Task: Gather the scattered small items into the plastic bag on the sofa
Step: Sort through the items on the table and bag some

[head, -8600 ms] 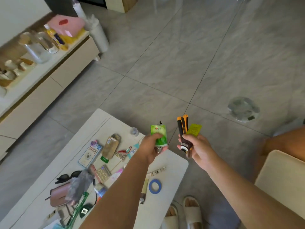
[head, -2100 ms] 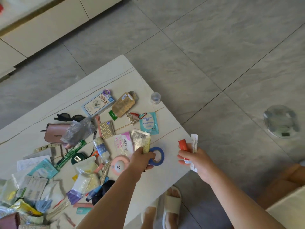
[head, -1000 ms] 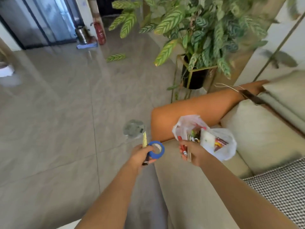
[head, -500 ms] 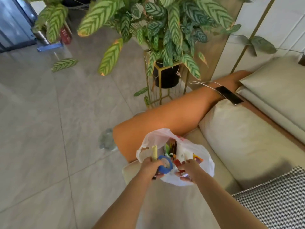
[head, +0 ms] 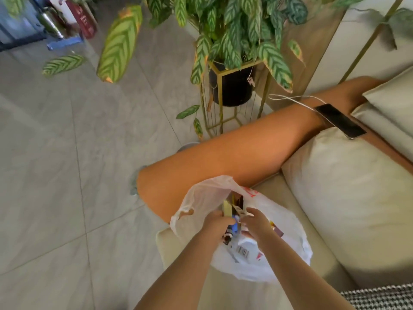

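Observation:
A white plastic bag [head: 279, 224] sits on the beige sofa seat [head: 268, 294] against the orange armrest [head: 234, 153], its mouth open and several small items inside. Both hands are at the mouth. My left hand [head: 215, 222] grips a yellowish tube [head: 228, 209] and a blue tape ring [head: 235, 225], only partly seen between the hands. My right hand [head: 254, 222] is curled round small packets [head: 240, 212] over the opening; what they are is hard to tell.
A potted plant [head: 232, 86] on a gold stand is beyond the armrest. A black phone [head: 339, 120] with a white cable lies on the armrest. Beige cushions [head: 348, 198] fill the right. A checked fabric [head: 380, 296] lies at the lower right. Grey tiled floor [head: 67, 175] is at left.
Both hands have pushed lower into the bag's mouth with their items. The blue tape ring is now mostly hidden between the hands.

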